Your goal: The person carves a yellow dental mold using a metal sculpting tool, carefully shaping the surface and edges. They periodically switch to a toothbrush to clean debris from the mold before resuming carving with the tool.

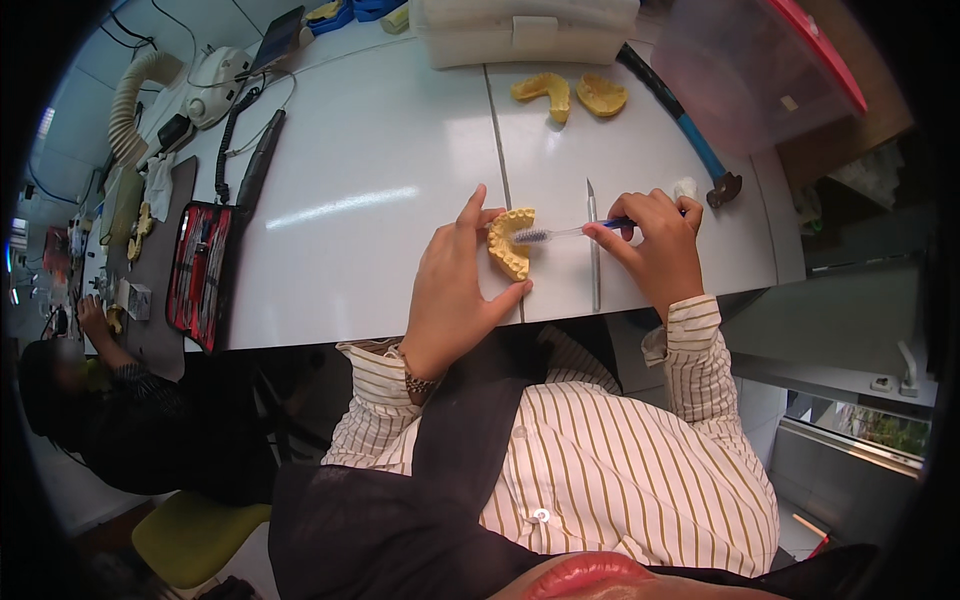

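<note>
The left hand (455, 290) clamps a yellow cast (510, 243) on the table (380, 180) near its front edge. The right hand (655, 245) pinches a toothbrush (560, 233), bristles on the cast; brushing looks under way, how much remains unclear. A knife (593, 250) lies between the hands. Two more casts (570, 95) wait behind. The cast's underside is hidden.

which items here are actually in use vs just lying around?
In use: yellow cast in left hand; toothbrush in right hand, bristles on the cast.

Lying about: metal tool, two spare casts, hammer, white case, red tool pouch.
</note>
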`<state>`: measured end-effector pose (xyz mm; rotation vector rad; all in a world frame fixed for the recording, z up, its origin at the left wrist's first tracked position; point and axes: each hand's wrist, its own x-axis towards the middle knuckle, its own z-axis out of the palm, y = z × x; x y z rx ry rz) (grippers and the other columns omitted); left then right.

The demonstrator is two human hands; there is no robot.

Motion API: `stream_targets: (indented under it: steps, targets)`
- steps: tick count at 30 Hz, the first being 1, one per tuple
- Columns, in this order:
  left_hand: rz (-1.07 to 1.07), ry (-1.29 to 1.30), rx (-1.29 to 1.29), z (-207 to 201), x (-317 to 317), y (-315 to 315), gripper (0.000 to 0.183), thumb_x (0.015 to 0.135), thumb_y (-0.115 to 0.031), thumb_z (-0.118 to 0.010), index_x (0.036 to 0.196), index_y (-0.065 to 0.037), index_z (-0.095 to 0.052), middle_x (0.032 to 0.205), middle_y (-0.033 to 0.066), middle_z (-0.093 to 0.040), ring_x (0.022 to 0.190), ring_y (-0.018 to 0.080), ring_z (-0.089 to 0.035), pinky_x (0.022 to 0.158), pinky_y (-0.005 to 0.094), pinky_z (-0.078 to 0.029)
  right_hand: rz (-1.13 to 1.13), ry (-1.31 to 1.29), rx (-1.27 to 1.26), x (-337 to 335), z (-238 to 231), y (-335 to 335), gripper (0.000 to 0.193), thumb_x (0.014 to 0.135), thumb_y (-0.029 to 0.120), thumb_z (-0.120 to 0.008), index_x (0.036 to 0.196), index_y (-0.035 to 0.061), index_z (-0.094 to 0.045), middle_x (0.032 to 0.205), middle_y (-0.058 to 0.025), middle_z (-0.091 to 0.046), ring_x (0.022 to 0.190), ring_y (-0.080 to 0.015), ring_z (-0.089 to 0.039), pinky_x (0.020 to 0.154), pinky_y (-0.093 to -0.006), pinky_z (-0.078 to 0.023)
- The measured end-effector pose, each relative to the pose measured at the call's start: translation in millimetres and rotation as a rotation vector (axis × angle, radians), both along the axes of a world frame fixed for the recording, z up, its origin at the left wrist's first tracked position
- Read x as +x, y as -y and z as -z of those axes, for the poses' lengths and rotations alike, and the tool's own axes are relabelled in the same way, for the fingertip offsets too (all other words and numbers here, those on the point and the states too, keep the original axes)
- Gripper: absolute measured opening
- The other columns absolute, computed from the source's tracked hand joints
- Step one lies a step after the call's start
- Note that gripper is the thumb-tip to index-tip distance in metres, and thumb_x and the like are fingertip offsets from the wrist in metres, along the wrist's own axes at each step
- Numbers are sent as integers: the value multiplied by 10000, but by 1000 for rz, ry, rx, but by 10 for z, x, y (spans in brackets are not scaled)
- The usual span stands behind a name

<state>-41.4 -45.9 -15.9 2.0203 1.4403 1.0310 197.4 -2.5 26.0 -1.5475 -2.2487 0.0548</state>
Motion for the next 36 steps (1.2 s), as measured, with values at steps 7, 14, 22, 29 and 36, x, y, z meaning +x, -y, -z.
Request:
stream_targets:
  steps: [7,14,22,29,36]
  targets:
    - [-15,5,-24,-27,20,-9,1062,704,-172,-879,1550,-43,-250,1328,125,-594,1181,292,-572,1030,398,-463,61,-99,22,126,-27,22,355,846,442,-768,823,99,-678,713,10,-599,748,-156,-537,927,-403,-294]
    - [-8,14,-25,5,6,-21,1067,704,-184,-886,1551,-59,-248,1332,138,-585,1190,294,-579,1033,398,-466,5,-26,66,52,109,-62,351,828,446,-785,816,112,-678,709,23,-597,729,-146,-534,903,-401,-293]
    - [-17,49,-36,-3,3,-16,1048,707,-188,-868,1541,-33,-252,1304,120,-597,1151,290,-571,1024,404,-436,-81,-109,30,-57,39,-52,376,825,467,-775,799,109,-665,689,27,-589,722,-142,-538,893,-394,-301]
    - [-23,30,-43,-14,15,-26,1069,692,-191,-892,1547,-64,-262,1318,134,-597,1190,291,-583,1028,392,-474,-57,-102,66,-49,42,-89,402,836,493,-752,782,107,-656,675,18,-586,668,-149,-532,876,-390,-325]
    - [-21,4,-33,-35,-7,-18,1002,679,-196,-884,1513,-58,-345,1319,97,-603,1166,272,-585,1016,393,-469,185,-48,130,36,29,-270,355,893,454,-714,838,106,-670,709,15,-614,718,-165,-556,877,-379,-325]
